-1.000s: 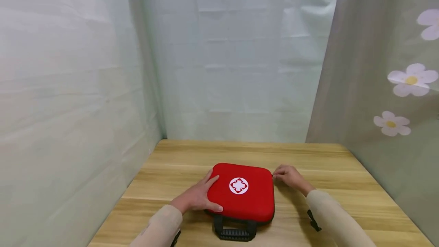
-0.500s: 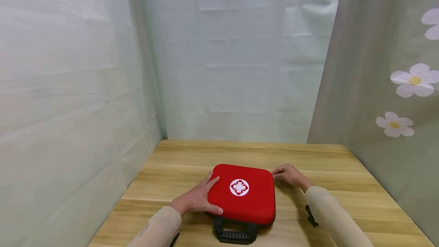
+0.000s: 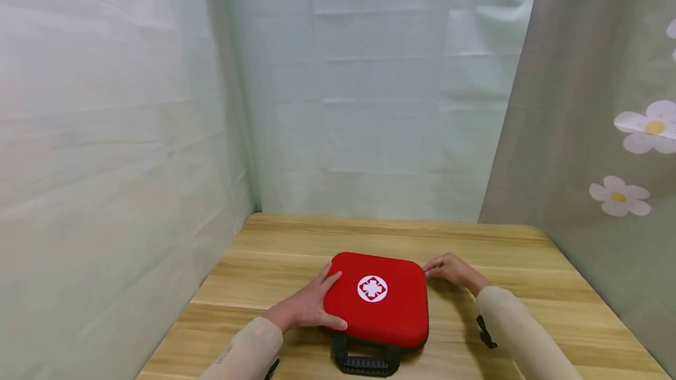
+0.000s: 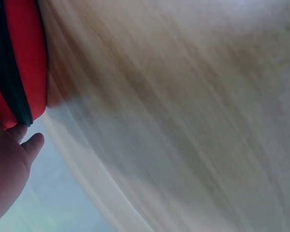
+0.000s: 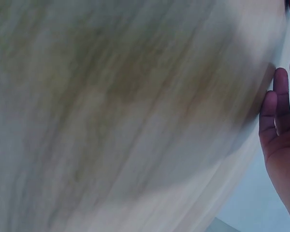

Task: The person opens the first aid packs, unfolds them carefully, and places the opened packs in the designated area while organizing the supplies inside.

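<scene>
A red zippered first-aid case [image 3: 393, 315] lies closed on the wooden table, its white emblem facing up. The black carry handle [image 3: 365, 365] points toward me. My left hand [image 3: 306, 308] rests spread on the case's left side, thumb and a finger on the lid. In the left wrist view, fingertips of the left hand [image 4: 9, 164] reach the side near the black zipper [image 4: 9, 72]. My right hand [image 3: 453, 270] is at the far right corner, thumb and forefinger pinched at what appears to be the zipper pull, mostly hidden. The right wrist view shows its other fingers [image 5: 282, 104] loosely bent.
The wood-grain table [image 3: 507, 251] extends around the case. Pale curtains [image 3: 369, 104] hang behind it and at the left. A grey-green curtain with white flowers [image 3: 619, 196] stands along the right edge.
The whole scene shifts slightly to the right with the head camera. Both hands stay at the same places on the case, and the lid remains closed.
</scene>
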The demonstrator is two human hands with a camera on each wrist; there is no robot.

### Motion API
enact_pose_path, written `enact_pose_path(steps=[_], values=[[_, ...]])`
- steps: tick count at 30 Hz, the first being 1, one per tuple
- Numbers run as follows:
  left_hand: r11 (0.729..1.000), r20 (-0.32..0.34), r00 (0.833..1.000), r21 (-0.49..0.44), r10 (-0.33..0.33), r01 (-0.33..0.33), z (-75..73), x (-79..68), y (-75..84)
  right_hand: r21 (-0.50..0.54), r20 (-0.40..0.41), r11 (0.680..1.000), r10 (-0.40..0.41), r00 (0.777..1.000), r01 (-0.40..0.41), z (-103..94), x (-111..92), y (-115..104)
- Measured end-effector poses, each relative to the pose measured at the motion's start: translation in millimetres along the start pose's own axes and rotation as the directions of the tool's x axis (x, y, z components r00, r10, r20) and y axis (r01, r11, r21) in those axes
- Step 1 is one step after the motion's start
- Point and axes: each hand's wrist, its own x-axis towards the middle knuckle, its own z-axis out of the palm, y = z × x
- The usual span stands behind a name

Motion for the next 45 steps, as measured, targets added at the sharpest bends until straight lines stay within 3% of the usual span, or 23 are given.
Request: enact_pose_path(steps=[18,24,32,38,45], values=[[0.998,0.013,1.000,0.062,-0.028,0.027,2.0,12.9,-2.5,-0.037,-0.010,0.999,-0.038,0.999,0.038,-5.5,-15.4,10.2],[0.998,-0.010,1.000,0.055,-0.023,0.024,2.8,17.4,-1.8,-0.067,-0.084,0.997,-0.041,0.996,0.036,-6.5,-16.1,6.5],[0.996,-0.081,0.996,0.077,-0.037,0.043,7.8,26.5,3.5,0.004,-0.057,1.000,-0.027,0.998,0.027,-7.4,-24.4,13.0],[0.989,-0.171,0.979,0.084,-0.108,0.124,12.3,37.8,8.4,-0.028,-0.107,1.000,0.000,0.994,-0.003,0.2,-26.2,6.5],[0.969,-0.307,0.938,0.133,-0.159,0.208,15.9,53.1,19.9,-0.053,-0.161,0.998,0.033,0.986,-0.042,6.7,-27.9,-1.1]])
